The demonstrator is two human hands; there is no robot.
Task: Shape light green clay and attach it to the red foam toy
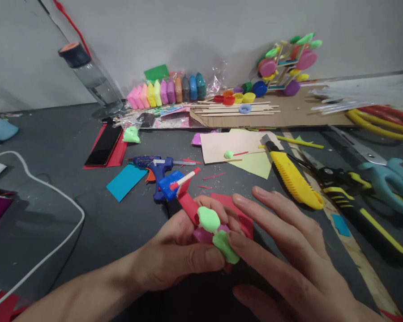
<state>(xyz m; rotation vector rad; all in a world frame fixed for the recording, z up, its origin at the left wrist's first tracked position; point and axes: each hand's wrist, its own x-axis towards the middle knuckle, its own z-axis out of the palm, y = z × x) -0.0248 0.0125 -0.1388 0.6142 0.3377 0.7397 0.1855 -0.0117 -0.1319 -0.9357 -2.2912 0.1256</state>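
My left hand (174, 250) is closed around a small craft model of red paper (189, 207) and green clay. On the model are a rounded bright green clay lump (208, 218), a flatter green clay piece (225, 247) under my thumb, and a purple part (203, 235) partly hidden by my fingers. At its far end I see a blue cap (172, 185) and a short pale stick (186, 179) with red ends. My right hand (289, 250) is open, fingers spread, one fingertip against the flatter green piece.
Beyond my hands lie a blue glue gun (154, 167), a blue card (126, 181) and a phone (104, 145). On the right are a yellow cutter (293, 179), pliers (356, 210) and scissors (389, 179). Clay packets (169, 91) and a water bottle (94, 80) stand at the back.
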